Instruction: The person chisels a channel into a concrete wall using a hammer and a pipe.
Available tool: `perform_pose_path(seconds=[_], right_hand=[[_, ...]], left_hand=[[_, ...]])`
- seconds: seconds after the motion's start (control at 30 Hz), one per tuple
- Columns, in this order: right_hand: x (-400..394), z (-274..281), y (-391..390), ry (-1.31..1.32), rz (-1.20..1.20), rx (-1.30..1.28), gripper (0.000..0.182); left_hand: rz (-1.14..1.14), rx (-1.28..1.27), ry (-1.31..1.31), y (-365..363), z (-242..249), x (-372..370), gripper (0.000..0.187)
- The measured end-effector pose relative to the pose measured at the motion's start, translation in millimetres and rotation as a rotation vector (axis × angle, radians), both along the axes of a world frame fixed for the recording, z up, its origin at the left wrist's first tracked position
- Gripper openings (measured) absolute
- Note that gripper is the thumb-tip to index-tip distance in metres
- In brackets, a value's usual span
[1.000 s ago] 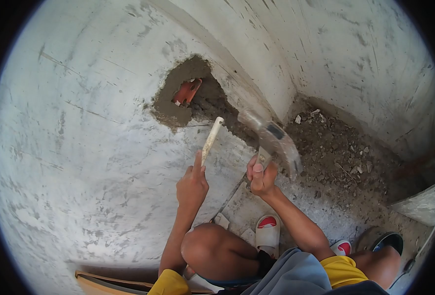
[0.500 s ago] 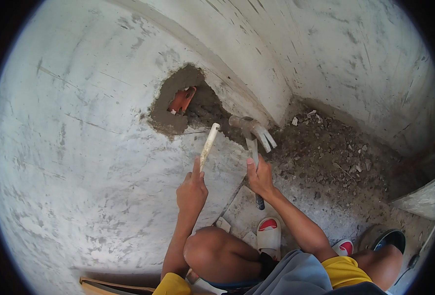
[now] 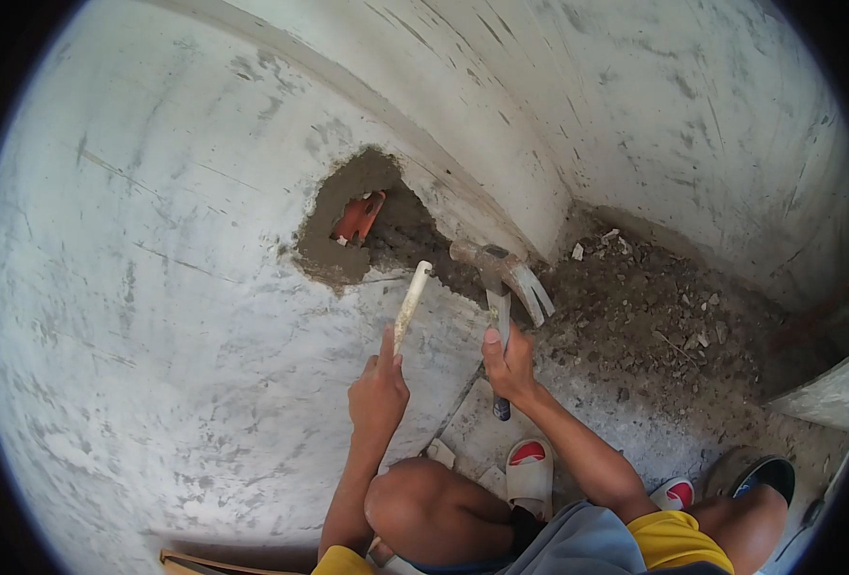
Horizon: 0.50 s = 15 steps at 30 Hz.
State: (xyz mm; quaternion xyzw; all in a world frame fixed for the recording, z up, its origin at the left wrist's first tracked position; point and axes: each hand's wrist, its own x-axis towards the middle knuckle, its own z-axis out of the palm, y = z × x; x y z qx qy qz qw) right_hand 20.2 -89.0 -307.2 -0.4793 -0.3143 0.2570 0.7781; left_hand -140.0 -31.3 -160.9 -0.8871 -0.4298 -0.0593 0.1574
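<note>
My left hand (image 3: 379, 391) is closed around the lower end of a pale, dirt-stained rod (image 3: 410, 305), which points up toward the wall. In my right hand (image 3: 511, 366) is a claw hammer (image 3: 501, 268), gripped by its handle, with the head up and the claw to the right. The hammer head is a little right of the rod's tip, apart from it. Above both tools, an orange-red box (image 3: 357, 218) sits in a hole with grey mortar (image 3: 324, 244) around it.
Rubble (image 3: 654, 307) covers the floor in the corner at right. My knees and sandalled feet (image 3: 530, 474) are below. A light curved panel (image 3: 827, 393) stands at the right edge, and a wood-edged object (image 3: 194, 563) lies at bottom left.
The wall, the hole and both hands appear slightly lower in the view. The hammer head has shifted slightly right. Both tools are still held.
</note>
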Motion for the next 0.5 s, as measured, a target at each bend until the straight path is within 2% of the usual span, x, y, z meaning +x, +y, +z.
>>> perform_pose_path(seconds=[0.5], right_hand=[[-0.4,0.5,-1.5,0.030,0.041,-0.005,0.060]], left_hand=[[-0.004,-0.008,-0.027,1.2,-0.9,-1.2,0.054]])
